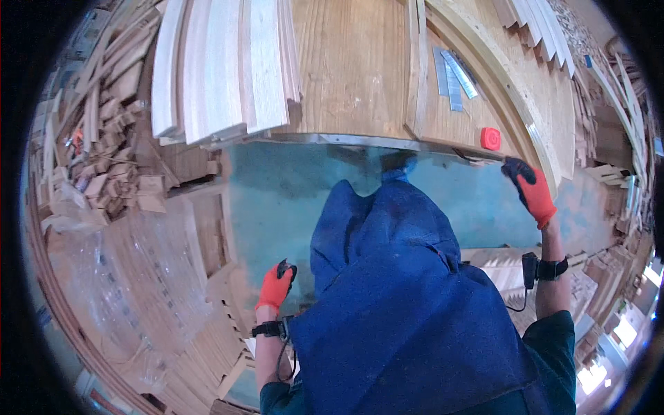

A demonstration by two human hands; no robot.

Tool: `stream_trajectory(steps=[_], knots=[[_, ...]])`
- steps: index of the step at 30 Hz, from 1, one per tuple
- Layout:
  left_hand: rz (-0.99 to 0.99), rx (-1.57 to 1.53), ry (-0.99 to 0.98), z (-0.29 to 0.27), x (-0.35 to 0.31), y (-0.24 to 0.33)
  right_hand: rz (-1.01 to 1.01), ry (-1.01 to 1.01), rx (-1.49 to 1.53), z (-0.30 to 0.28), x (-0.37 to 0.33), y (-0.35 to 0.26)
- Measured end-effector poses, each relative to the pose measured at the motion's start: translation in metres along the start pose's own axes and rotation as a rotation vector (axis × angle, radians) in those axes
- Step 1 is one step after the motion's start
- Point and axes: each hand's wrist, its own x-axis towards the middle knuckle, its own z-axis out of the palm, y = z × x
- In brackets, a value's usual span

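My left hand (276, 286), in an orange-red glove with black fingers, hangs low beside my blue apron (408, 297). Its fingers are curled, and whatever may be inside them is hidden. My right hand (531, 190), gloved the same way, reaches out to the front edge of the wooden workbench (356, 69). The black fingers are bent and closed by that edge, near the end of a long wooden rail (501, 76); I cannot make out what they grip. A red tape measure (490, 138) lies on the bench close to that hand.
Pale wooden boards (214, 69) are stacked at the bench's left. Flat metallic strips (453, 79) lie right of a narrow wooden strip (416, 83). Offcuts (114, 176) are heaped at left, above plastic-wrapped boards (131, 277). More wood pieces (602, 283) stand at right, beside the greenish floor (270, 200).
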Motion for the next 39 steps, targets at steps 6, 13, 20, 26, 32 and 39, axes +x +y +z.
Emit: stream_trajectory(steps=[6,13,20,26,32,39], knots=[[0.007,-0.070,0.068,-0.010,0.010,-0.033,0.030,-0.162,0.027,0.025,-0.003,-0.068],[0.411,-0.316,0.387,-0.085,0.004,0.099,-0.110,-0.201,0.169,0.047,0.084,-0.208],[0.760,-0.175,0.675,-0.166,-0.012,0.209,-0.298,-0.519,0.765,0.116,0.190,-0.301],[0.696,-0.240,0.567,-0.251,0.049,0.272,0.035,-0.568,0.508,0.154,0.242,-0.358],[0.615,-0.224,0.342,-0.315,0.159,0.324,-0.058,-0.487,0.593,0.195,0.254,-0.383],[0.738,-0.614,-0.077,-0.299,0.220,0.312,0.016,-0.281,0.559,0.201,0.236,-0.396]])
